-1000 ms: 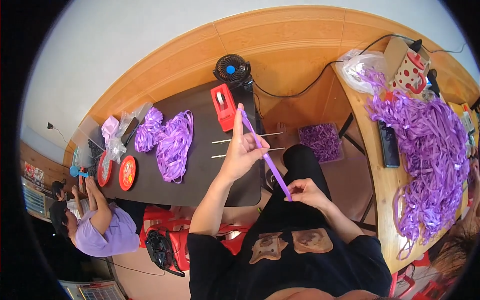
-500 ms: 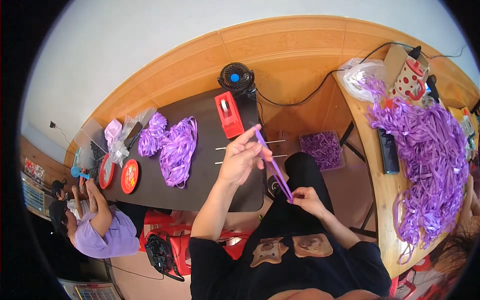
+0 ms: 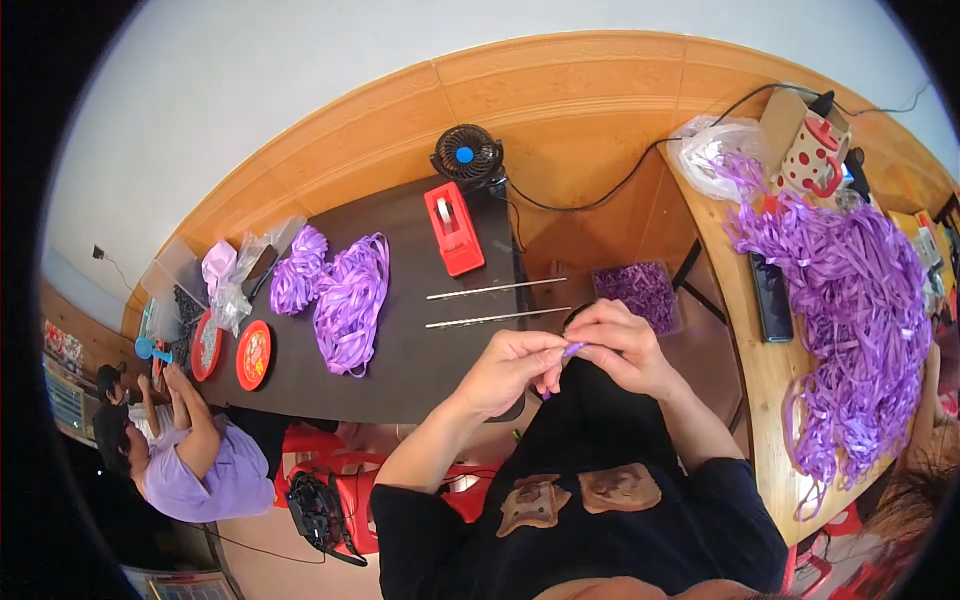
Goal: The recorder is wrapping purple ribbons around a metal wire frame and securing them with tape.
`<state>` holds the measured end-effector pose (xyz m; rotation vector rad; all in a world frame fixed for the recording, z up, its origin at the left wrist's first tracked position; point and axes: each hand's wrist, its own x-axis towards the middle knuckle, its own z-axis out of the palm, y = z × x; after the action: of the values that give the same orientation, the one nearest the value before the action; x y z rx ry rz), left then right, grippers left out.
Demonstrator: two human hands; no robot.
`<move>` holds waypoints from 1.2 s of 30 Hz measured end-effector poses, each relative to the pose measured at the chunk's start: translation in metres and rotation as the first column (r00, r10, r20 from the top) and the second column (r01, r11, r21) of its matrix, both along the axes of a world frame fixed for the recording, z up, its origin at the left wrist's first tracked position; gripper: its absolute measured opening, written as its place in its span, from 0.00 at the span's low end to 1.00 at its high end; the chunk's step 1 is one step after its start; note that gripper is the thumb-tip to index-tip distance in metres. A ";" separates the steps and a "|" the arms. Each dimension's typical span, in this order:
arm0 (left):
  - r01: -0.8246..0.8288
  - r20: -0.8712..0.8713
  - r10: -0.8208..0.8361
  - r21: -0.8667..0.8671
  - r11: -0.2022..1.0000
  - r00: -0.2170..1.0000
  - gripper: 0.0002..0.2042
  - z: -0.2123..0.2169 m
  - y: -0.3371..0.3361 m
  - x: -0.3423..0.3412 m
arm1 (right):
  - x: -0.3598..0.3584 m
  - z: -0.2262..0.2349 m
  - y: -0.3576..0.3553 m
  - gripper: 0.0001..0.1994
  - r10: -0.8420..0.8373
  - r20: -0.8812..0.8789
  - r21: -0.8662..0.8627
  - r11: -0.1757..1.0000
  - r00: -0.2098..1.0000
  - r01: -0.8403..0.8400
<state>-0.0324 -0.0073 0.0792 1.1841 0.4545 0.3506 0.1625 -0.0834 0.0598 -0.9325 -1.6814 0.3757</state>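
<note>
Both my hands meet in front of my lap around a small piece of purple ribbon (image 3: 573, 349). My left hand (image 3: 517, 372) pinches it between thumb and fingers, and a bit of purple shows below those fingers. From the other side my right hand (image 3: 622, 347) closes on the same ribbon with fingertips together. Most of the ribbon is hidden in the fingers. Two thin metal rods (image 3: 495, 290) lie on the dark table (image 3: 420, 375) just beyond my left hand. Purple ribbon bundles (image 3: 351, 305) rest farther left on that table.
A red tape dispenser (image 3: 455, 230) and a small black fan (image 3: 467, 153) stand at the back. Red plates (image 3: 254, 355) sit left, near a co-worker in purple (image 3: 215, 470). On the wooden table (image 3: 765, 420) at right lie a ribbon heap (image 3: 850, 300) and a phone (image 3: 771, 298).
My left hand has come down and my right hand up, so they now meet. The ribbon stretched between them before is now gathered in the fingers.
</note>
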 end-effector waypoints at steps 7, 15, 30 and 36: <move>-0.033 -0.083 0.058 0.274 0.961 0.995 0.09 -0.003 -0.005 -0.008 | -0.017 -0.003 -0.004 0.07 -0.046 0.017 0.077 0.996 0.999 0.044; -0.109 -0.017 0.132 0.467 0.877 0.991 0.06 -0.002 -0.015 -0.005 | -0.021 0.003 -0.008 0.07 -0.082 -0.036 -0.002 0.997 0.996 0.082; 0.166 -0.004 -0.169 -0.174 0.971 0.986 0.08 -0.007 -0.001 -0.018 | -0.020 0.014 -0.016 0.14 -0.264 0.568 0.485 0.872 0.779 -0.058; 0.197 0.077 -0.182 -0.272 0.942 0.980 0.08 -0.016 0.002 -0.018 | -0.019 0.010 -0.012 0.13 -0.299 0.567 0.548 0.833 0.767 -0.080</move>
<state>-0.0504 -0.0049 0.0636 0.9327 0.3296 0.1431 0.1438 -0.0959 0.0697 -0.7491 -2.1601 -0.5750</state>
